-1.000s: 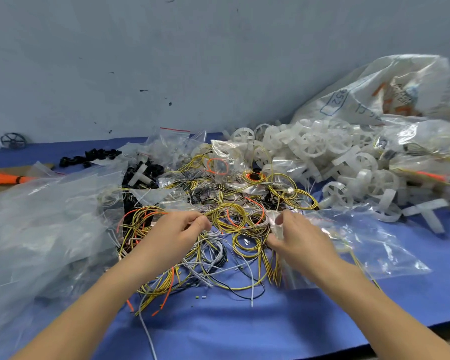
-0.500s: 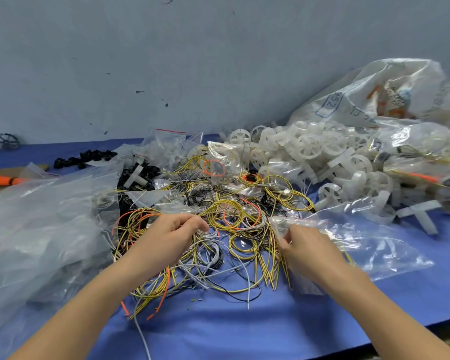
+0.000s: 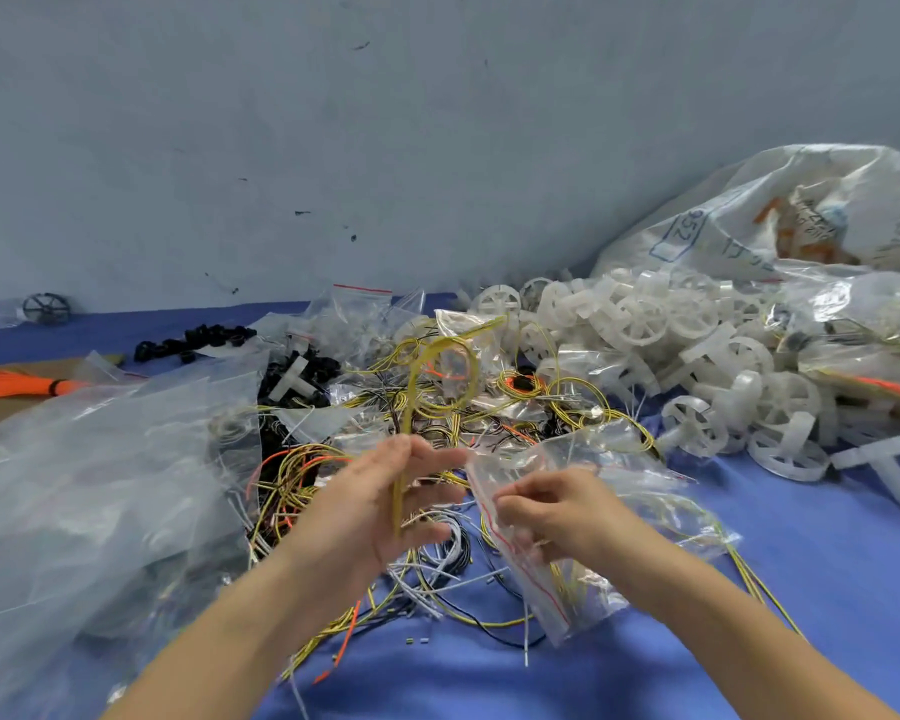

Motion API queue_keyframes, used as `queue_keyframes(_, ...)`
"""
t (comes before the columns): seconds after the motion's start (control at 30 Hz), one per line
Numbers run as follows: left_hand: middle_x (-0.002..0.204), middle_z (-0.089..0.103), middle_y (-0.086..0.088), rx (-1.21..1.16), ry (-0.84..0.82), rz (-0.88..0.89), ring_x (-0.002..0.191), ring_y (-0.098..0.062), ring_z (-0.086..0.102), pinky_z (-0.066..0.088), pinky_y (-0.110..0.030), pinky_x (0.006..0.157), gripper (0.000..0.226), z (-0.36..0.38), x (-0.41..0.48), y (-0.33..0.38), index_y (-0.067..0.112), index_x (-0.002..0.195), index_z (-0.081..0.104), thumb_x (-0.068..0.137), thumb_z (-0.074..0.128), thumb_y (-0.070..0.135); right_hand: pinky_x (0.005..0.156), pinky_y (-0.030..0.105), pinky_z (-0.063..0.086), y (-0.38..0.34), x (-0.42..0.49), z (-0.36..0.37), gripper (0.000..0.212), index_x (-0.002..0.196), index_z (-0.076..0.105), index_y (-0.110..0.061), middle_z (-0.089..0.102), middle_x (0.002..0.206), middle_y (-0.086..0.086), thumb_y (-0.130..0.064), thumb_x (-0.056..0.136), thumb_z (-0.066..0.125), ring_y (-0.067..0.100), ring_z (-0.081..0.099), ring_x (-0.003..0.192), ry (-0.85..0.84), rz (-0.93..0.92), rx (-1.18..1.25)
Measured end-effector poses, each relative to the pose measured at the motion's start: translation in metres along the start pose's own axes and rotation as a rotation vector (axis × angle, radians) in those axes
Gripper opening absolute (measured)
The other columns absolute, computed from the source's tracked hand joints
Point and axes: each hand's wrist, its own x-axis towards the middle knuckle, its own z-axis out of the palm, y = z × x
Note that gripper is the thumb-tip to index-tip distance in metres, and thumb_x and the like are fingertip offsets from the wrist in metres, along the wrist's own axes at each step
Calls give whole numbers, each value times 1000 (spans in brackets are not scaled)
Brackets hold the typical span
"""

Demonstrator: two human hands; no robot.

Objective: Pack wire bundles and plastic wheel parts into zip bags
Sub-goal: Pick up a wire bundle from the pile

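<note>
Currently the left hand [image 3: 380,506] pinches a yellow wire bundle [image 3: 440,374], its loop raised above the fingers over the wire heap [image 3: 333,491]. Just to the right of this grip, the right hand [image 3: 557,511] pinches the red-striped mouth of a zip bag [image 3: 583,517], which lies partly on the blue bench [image 3: 827,563]. Beyond the right hand and well apart from it, white plastic wheel parts [image 3: 687,356] lie piled. Left of the left hand, large clear bags [image 3: 100,485] lie crumpled.
</note>
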Motion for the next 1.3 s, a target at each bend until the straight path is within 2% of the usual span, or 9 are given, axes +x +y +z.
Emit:
queue_keyframes(0.2,116,71,-4,305,-45,63,88,-22,67,57,-32,62,28,9,8,-31,12,90,53,90,47,40,54,20,52,-1,2,8,21,80,79,-24,69,69,-10,-16,93,65,3,59,56,-23,8,59)
queue_keyframes(0.37,109,71,-5,522,40,72,86,-17,68,57,-32,65,31,-3,10,-35,16,88,57,91,45,44,56,30,55,-5,5,7,11,83,70,-4,64,75,7,-6,92,63,11,61,56,118,2,171)
queue_keyframes(0.47,110,69,-8,643,64,44,81,-15,66,55,-31,62,26,-13,7,-39,18,85,56,102,40,31,61,38,59,-7,4,3,8,87,69,-6,64,77,7,-6,93,62,11,62,57,234,-56,156)
queue_keyframes(0.63,77,70,-4,905,52,87,57,-20,61,43,-23,45,28,-23,0,-26,23,84,55,105,38,28,49,29,55,-5,1,-2,8,89,71,-15,68,77,1,-14,93,64,11,64,59,362,-146,44)
queue_keyframes(0.73,60,63,-3,899,89,122,47,-19,55,38,-19,43,27,-28,-2,-15,15,87,55,105,37,25,46,24,50,2,1,-2,10,88,71,-19,69,79,0,-15,93,64,9,62,57,396,-161,23)
queue_keyframes(0.87,55,59,-4,866,58,94,45,-18,50,39,-23,45,28,-32,-5,-3,10,88,53,105,36,24,45,24,51,9,0,-3,14,85,70,-28,69,78,-6,-17,93,64,6,61,57,440,-191,-75)
queue_keyframes(1.0,53,57,-5,898,4,45,44,-18,48,39,-23,45,28,-35,-10,5,8,88,53,105,35,21,53,42,59,11,1,-6,9,94,70,-26,69,76,-11,-22,93,63,10,64,55,509,-201,-131)
queue_keyframes(1.07,52,57,-6,917,-4,35,44,-20,48,38,-25,46,28,-35,-11,8,8,87,53,105,36,21,59,44,59,12,0,-6,9,96,71,-26,69,77,-12,-24,93,62,9,64,58,539,-221,-164)
queue_keyframes(1.3,52,60,-6,1042,-10,31,46,-19,50,39,-24,50,29,-38,-13,13,14,85,55,106,36,21,71,28,48,10,-3,-7,14,101,71,-25,69,92,-13,-25,95,59,9,63,83,634,-344,-476)
